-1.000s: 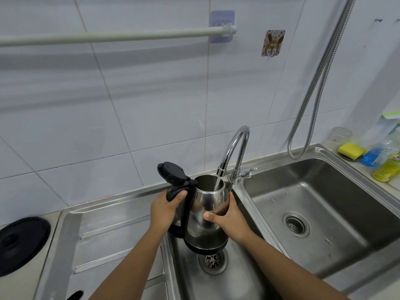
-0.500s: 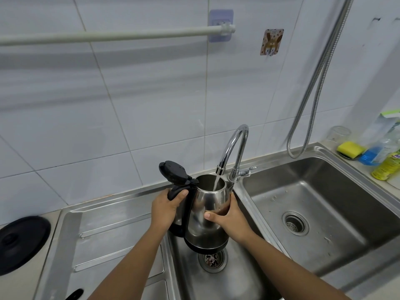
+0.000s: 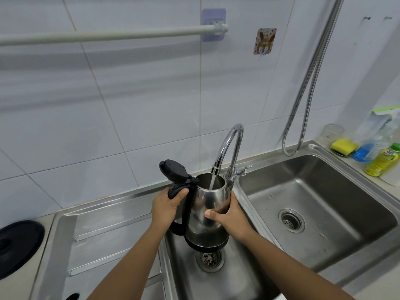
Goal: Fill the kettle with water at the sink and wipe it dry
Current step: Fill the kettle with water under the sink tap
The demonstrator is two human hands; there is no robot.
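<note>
At the left edge of the tabletop (image 3: 15, 286) lies a black round disc (image 3: 19, 247). Your left hand (image 3: 166, 207) curls round the kettle's black handle (image 3: 176, 191), thumb on top. You hold the kettle (image 3: 211, 204) upright over the small basin (image 3: 238, 278), above its drain (image 3: 210, 258), lid (image 3: 173, 171) tipped back. The stream (image 3: 213, 180) from the tap (image 3: 229, 146) runs into its open mouth. Your right hand (image 3: 229, 215) wraps the steel body, thumb across the front. Past the large basin (image 3: 346, 191), a yellow sponge (image 3: 344, 146) sits at the far right corner.

Left grip (image 3: 166, 208) clenched, right grip (image 3: 230, 215) cupped
</note>
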